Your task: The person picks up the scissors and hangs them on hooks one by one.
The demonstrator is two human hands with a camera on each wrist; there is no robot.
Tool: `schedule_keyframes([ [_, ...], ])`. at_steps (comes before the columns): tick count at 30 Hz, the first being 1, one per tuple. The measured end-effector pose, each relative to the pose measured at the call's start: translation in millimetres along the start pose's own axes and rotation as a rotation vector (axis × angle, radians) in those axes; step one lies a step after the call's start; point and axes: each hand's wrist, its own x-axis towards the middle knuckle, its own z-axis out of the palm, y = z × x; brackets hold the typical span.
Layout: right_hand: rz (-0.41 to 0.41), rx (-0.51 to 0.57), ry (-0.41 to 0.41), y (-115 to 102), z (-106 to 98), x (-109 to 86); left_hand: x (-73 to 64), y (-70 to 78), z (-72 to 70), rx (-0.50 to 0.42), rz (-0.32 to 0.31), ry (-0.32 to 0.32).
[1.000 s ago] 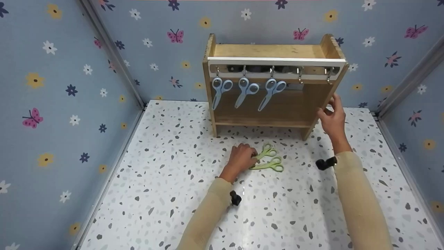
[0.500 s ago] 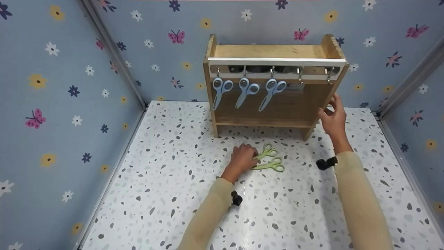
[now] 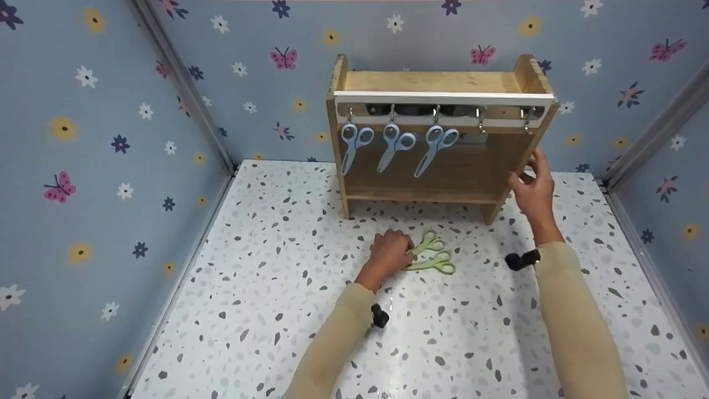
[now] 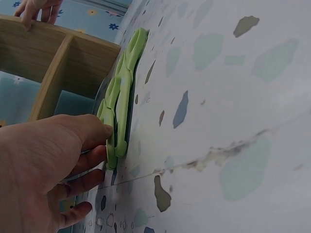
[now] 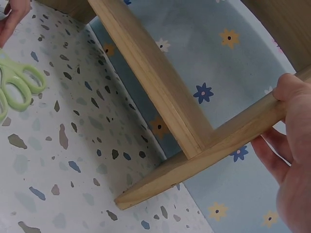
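Two pairs of green scissors lie side by side on the speckled table, handles pointing right. My left hand is at their blade end; in the left wrist view its thumb and forefinger pinch the farther scissors near the tip. Upright behind them stands a wooden shelf with a hook rail along its front. Three pairs of light-blue scissors hang there by a handle loop. My right hand grips the shelf's right side panel, thumb in front and fingers behind.
Two bare hooks are at the rail's right end. Flower-patterned walls enclose the table at the back and both sides, with metal strips along the corners. A black wrist camera projects from the right sleeve.
The head view has shifted very slightly. Both hands and all the scissors stay as they were.
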Motion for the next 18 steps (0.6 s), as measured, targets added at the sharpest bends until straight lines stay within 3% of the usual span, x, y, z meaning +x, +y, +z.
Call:
schedule_keyframes([
  [18,0.008,-0.008,0.018,0.8,0.3,-2.1,1.0,-1.7,2.5,0.006,0.003,0.009],
])
